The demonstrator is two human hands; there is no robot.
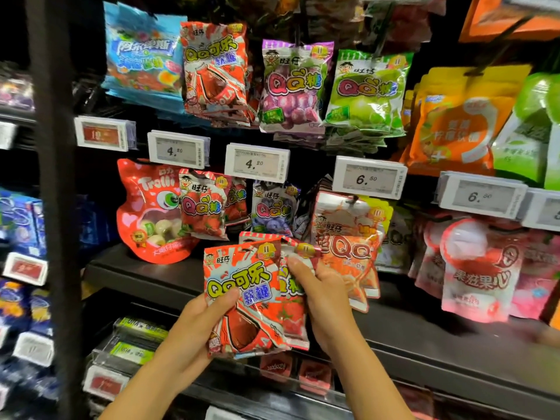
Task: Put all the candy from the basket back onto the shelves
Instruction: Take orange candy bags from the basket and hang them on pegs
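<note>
Hands are meeting before the candy shelf (188, 268). Left hand (203, 322) is pinching a red cola gummy bag (242, 298), thumb lying across its front. Right hand (321, 295) is gripping the strawberry bag (292, 316) tucked just behind it, fingers curling round its upper edge. Matching cola bags (213, 71) are hanging above.

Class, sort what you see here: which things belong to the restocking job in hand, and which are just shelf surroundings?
In the job:
left hand
right hand
cola candy bag
strawberry candy bag
matching hanging cola bags

Just there:
price tags
Trolli bag
green bags
</note>
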